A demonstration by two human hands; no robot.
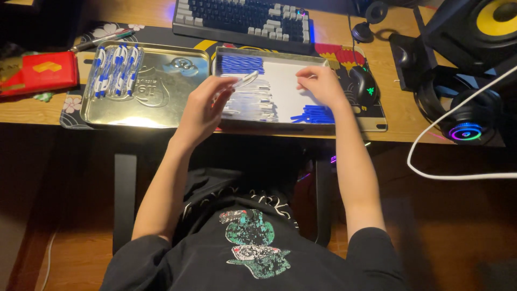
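Left hand (207,105) pinches clear plastic pen barrel (243,80), raised over white-lined metal tray (280,81). Right hand (319,83) hovers over tray, fingers curled, seemingly empty. Blue caps (313,114) near front right corner, blue refills (240,64) at back left. Finished blue-and-white pens (114,70) in silver tin tray (161,102). Best: keep barrel level, open end toward right hand.

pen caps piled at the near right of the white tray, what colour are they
Blue pen caps, seen in the head view.
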